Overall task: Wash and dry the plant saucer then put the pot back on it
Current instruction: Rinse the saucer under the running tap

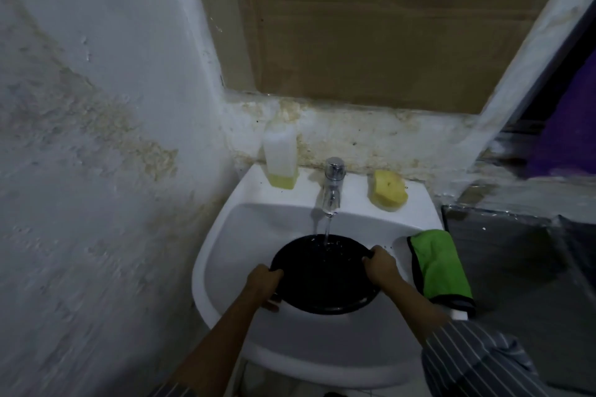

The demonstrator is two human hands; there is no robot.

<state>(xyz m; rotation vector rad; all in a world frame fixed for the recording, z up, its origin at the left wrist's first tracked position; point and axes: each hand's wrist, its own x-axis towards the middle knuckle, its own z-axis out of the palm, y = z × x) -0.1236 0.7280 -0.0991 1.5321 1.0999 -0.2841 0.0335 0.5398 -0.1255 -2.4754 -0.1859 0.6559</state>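
Now saucer [322, 280], fingers [274, 274] gripping rim

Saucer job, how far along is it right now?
Early. Done: the black saucer is off its pot and in the sink. In hand: the left hand and right hand hold its rim under the running tap. Left: scrubbing, perhaps with the yellow sponge, drying with the green cloth, then returning the pot, which is not in view.

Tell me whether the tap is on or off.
On: a stream of water falls from the tap onto the black saucer held in the sink.
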